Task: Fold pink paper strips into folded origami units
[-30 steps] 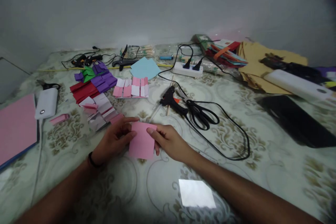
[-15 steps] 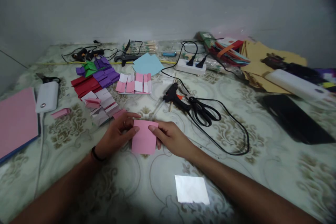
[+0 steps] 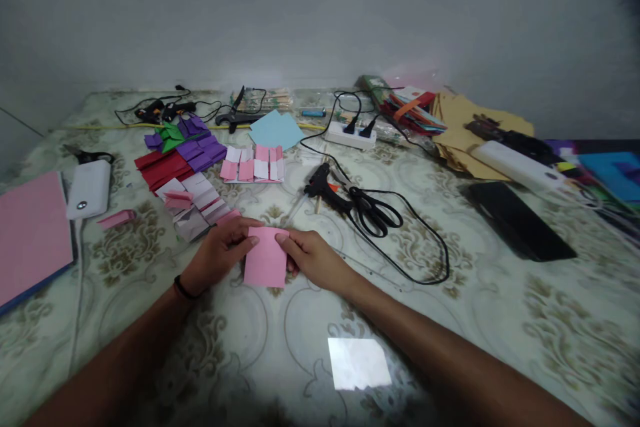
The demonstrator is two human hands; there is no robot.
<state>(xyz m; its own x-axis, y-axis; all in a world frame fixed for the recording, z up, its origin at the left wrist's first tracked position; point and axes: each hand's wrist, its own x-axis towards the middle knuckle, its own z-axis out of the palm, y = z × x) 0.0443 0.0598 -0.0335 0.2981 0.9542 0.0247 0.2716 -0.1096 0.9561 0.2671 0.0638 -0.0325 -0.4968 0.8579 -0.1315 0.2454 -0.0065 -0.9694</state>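
The left hand [image 3: 217, 253] and right hand [image 3: 315, 259] pinch the light, probably easily creased pink paper [image 3: 265, 263] by its upper sides.

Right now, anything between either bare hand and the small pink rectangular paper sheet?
Nothing visible. The left hand and right hand both hold the pink sheet, thumbs on its face near the top corners. Behind it is hidden. The black glue gun lies beyond the right hand, not between.

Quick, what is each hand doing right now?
Left hand: closed on the left edge of the pink paper.
Right hand: closed on the right edge of the same paper.
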